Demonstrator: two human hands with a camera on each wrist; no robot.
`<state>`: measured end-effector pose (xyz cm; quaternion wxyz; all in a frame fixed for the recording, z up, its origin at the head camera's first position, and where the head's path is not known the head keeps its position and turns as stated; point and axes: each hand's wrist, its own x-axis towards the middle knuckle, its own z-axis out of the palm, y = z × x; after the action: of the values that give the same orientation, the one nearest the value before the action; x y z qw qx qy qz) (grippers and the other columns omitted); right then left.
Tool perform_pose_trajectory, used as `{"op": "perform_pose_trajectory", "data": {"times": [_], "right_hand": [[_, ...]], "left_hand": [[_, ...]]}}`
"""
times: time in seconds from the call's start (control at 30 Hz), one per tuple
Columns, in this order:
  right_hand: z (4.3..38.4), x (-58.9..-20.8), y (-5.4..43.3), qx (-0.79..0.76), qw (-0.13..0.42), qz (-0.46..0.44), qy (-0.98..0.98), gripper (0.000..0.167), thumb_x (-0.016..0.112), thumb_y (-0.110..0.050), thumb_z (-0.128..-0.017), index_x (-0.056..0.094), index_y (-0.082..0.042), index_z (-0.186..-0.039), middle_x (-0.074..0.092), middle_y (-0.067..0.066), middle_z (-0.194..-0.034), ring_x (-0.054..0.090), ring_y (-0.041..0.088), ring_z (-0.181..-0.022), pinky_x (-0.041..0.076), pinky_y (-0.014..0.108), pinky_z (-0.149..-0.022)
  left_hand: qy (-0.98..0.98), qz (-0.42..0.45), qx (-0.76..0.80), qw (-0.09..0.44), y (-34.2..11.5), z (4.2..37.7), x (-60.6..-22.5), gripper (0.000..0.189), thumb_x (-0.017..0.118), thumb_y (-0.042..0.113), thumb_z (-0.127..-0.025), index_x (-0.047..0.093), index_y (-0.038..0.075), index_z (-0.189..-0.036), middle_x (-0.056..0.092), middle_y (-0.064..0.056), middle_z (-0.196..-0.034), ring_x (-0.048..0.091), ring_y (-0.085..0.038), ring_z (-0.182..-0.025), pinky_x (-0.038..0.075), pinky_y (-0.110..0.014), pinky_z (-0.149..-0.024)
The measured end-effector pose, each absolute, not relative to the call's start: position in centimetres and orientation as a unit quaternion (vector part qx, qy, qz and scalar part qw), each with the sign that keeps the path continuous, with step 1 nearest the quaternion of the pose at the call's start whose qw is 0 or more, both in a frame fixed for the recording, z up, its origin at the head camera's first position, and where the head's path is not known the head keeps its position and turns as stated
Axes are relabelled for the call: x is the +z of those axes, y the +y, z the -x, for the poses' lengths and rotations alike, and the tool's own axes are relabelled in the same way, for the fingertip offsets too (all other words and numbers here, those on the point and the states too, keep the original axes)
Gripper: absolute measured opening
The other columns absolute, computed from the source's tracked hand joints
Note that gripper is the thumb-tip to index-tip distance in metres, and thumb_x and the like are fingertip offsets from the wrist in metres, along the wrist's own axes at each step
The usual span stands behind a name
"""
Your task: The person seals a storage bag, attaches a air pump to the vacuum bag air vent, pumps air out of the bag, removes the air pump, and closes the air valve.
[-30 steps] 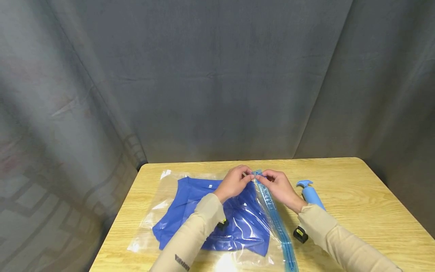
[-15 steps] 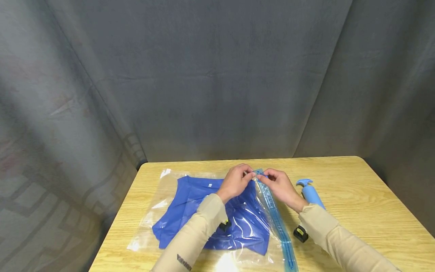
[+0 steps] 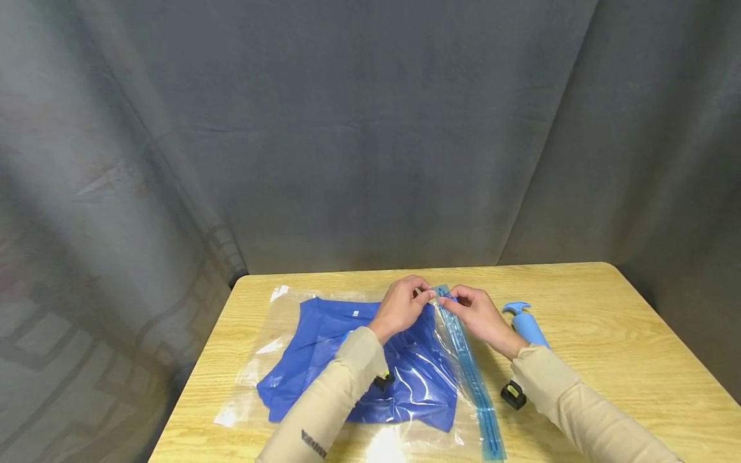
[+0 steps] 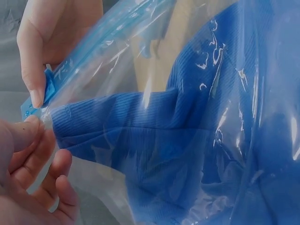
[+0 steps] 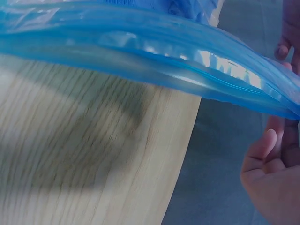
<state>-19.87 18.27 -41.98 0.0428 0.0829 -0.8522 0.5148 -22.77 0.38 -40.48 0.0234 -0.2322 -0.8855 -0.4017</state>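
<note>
A clear storage bag (image 3: 272,334) with a blue zip strip (image 3: 471,370) lies on the table, a blue ribbed garment (image 3: 324,344) inside it. At the strip's far end, my left hand (image 3: 401,307) pinches the bag's edge between thumb and forefinger. Right beside it, my right hand (image 3: 477,316) pinches a small blue zip slider (image 4: 49,86) at the strip. In the left wrist view, the left hand's other fingers curl loosely below the bag corner. The right wrist view shows the raised strip (image 5: 187,70) bowing between the hands; the slider is hidden there.
A blue hand pump (image 3: 529,328) lies right of the bag, partly hidden by the right sleeve. Small black-and-yellow devices (image 3: 513,394) sit by both wrists. The wooden table (image 3: 625,347) ends at a grey curtain (image 3: 370,161) behind.
Both hands stay at the strip's far corner, their fingertips shifting only slightly apart. More of the blue slider shows at the right fingertips. The head view has tilted a little.
</note>
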Motion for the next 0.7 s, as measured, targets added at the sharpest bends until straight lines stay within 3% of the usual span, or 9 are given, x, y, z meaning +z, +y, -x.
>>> {"op": "perform_pose_trajectory", "data": {"times": [0.7], "right_hand": [[18.7, -42.2, 19.0, 0.537, 0.015, -0.069, -0.840, 0.026, 0.068, -0.021, -0.090, 0.056, 0.000, -0.080, 0.043, -0.003, -0.068, 0.043, 0.008, -0.062, 0.037, 0.023, -0.057]], "left_hand": [[-0.889, 0.224, -0.397, 0.033, 1.1, 22.8, -40.3, 0.012, 0.061, 0.023, -0.095, 0.068, 0.014, -0.095, 0.067, 0.001, -0.093, 0.053, -0.008, -0.070, 0.043, -0.019, -0.064]]}}
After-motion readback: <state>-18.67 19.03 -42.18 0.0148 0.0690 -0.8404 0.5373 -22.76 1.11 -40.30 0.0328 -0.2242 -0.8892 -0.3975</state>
